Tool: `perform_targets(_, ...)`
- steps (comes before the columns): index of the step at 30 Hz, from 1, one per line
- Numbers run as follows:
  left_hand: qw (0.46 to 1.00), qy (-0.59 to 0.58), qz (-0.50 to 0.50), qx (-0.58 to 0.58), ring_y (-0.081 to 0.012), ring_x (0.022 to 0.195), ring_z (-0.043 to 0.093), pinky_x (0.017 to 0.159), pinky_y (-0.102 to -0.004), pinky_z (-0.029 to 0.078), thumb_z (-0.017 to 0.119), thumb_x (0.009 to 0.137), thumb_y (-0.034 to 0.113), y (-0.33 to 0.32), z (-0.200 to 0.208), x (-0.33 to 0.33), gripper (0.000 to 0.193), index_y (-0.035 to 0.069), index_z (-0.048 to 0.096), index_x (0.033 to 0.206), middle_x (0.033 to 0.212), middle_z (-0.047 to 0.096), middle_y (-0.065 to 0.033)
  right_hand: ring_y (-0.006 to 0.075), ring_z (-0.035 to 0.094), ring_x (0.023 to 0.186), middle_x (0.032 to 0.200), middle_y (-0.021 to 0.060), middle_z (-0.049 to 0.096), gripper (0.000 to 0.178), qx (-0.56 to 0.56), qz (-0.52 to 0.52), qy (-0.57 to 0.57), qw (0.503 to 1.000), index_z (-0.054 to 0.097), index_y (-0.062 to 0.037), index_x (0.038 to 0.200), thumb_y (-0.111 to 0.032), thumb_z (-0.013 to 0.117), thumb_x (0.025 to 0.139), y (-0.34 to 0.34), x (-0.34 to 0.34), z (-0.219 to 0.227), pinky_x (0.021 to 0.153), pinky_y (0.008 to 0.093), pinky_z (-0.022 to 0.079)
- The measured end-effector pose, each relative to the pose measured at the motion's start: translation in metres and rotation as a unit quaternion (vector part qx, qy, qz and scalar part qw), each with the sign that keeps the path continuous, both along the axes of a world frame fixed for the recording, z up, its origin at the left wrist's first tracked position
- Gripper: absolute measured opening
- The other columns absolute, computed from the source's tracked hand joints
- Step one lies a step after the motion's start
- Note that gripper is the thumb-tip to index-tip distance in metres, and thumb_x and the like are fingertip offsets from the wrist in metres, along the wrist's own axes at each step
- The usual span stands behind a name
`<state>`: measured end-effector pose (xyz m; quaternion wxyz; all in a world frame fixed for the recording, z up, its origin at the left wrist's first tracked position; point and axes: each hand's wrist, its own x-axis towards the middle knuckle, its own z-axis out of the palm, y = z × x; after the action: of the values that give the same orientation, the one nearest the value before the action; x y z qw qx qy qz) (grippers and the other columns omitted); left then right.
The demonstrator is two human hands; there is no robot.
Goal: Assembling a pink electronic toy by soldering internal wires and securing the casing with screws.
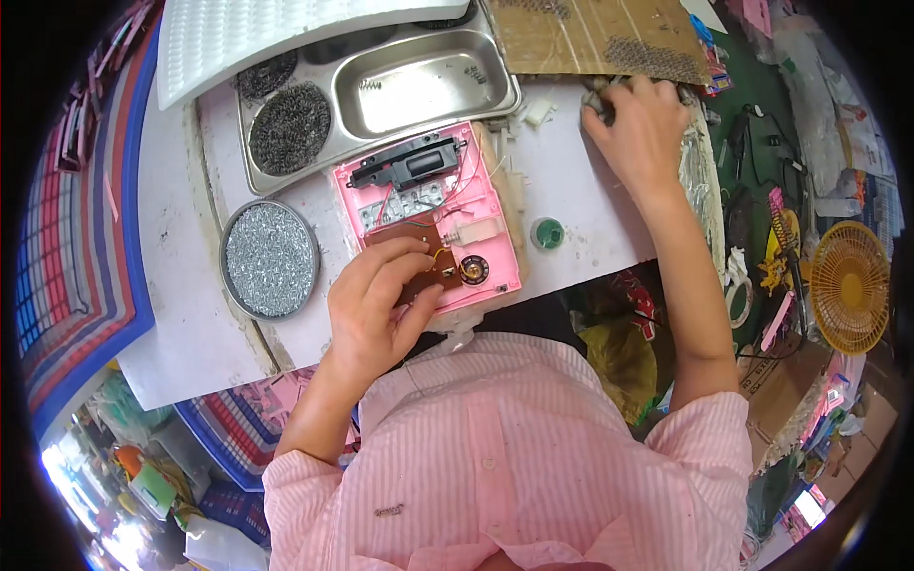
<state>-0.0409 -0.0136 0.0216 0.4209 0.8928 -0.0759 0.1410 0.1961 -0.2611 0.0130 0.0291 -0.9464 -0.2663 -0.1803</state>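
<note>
An opened pink plastic case lies in front of me with its inside facing up. It holds a black rectangular part, thin wires, a whitish motor-like part and a small round speaker-like part. My left hand is bent over the brown circuit board in the case, thumb and fingers closed at its near part. At the far right, my right hand has its fingers curled into small dark pieces beside the cardboard's near edge. What its fingertips hold is hidden.
A steel compartment tray holds several dark coil springs. Nearer left is a round dish of small silvery screws. Cardboard bears more small metal pieces. A small green-bottomed cup stands right of the case; a yellow fan is farther right.
</note>
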Motion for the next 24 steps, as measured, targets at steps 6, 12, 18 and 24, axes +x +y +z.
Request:
perform_targets(6, 0.99, 0.072, 0.064, -0.101, -0.0196, 0.075, 0.067, 0.063, -0.0293, 0.051, 0.077, 0.083, 0.008, -0.007, 0.034, 0.023, 0.025, 0.001, 0.064, 0.103, 0.093, 0.069, -0.0126, 0.0304, 0.055, 0.096, 0.095, 0.0078, 0.062, 0.024, 0.123, 0.178, 0.071, 0.974, 0.069, -0.0083, 0.091, -0.028, 0.073, 0.078, 0.006, -0.026, 0.02, 0.081, 0.0432, 0.042)
perform_targets(12, 0.929, 0.266, -0.091, -0.241, -0.0048, 0.078, 0.059, 0.067, -0.0211, 0.049, 0.07, 0.092, 0.005, -0.034, 0.052, 0.096, 0.024, -0.003, 0.058, 0.111, 0.091, 0.064, -0.0013, 0.0254, 0.064, 0.078, 0.09, 0.0096, 0.065, 0.031, 0.208, 0.264, 0.227, 0.914, 0.066, -0.007, 0.106, -0.014, 0.077, 0.079, 0.006, -0.086, 0.062, 0.071, 0.0366, 0.049)
perform_targets(18, 0.898, 0.26, -0.211, -0.284, -0.0078, 0.08, 0.061, 0.064, -0.022, 0.051, 0.069, 0.092, 0.002, -0.067, 0.054, 0.122, 0.021, -0.001, 0.057, 0.11, 0.093, 0.064, -0.0029, 0.0149, 0.069, 0.083, 0.086, 0.0078, 0.07, 0.019, 0.618, 0.047, 0.48, 0.62, 0.063, 0.0044, 0.105, 0.003, 0.07, 0.088, -0.034, -0.093, 0.055, 0.075, 0.027, 0.056)
perform_targets(24, 0.992, 0.072, -0.102, -0.005, -0.0266, 0.075, 0.071, 0.073, -0.0385, 0.055, 0.069, 0.091, 0.027, -0.091, 0.047, 0.253, 0.027, 0.002, 0.072, 0.101, 0.085, 0.072, -0.0158, 0.0183, 0.07, 0.074, 0.085, 0.0139, 0.071, 0.011, 0.703, 0.048, 0.525, 0.478, 0.061, 0.0022, 0.093, -0.003, 0.071, 0.09, -0.085, -0.076, 0.02, 0.071, 0.0296, 0.058)
